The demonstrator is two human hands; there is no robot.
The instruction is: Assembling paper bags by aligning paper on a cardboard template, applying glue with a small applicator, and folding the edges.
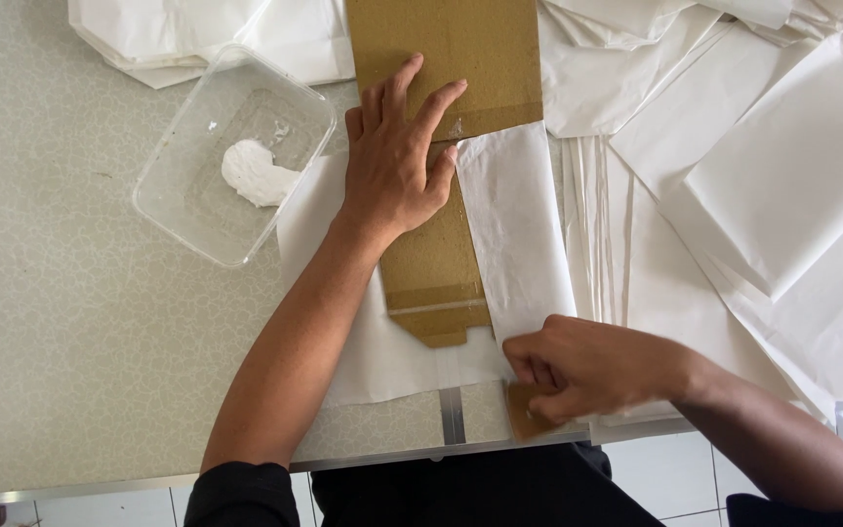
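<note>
Head view: the left hand [394,166] lies flat, fingers spread, pinning the long brown cardboard strip [438,263] steady. The right hand [578,366] pinches the folded white paper sheet [519,234] at the table's [70,332] near edge.

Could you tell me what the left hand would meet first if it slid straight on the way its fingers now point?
The left hand lies flat on the brown cardboard strip, fingers pointing up the table. Sliding on, it would likely stay on that cardboard to the picture's edge; nothing else shows in its line.

A clear rectangular plastic tub [231,156] with a blob of white paste [256,174] inside sits on the pale speckled table [70,332]. Loose stacks of white paper sheets [763,166] spread across the table's right side, with more folded white sheets [197,34] beyond the tub.
</note>
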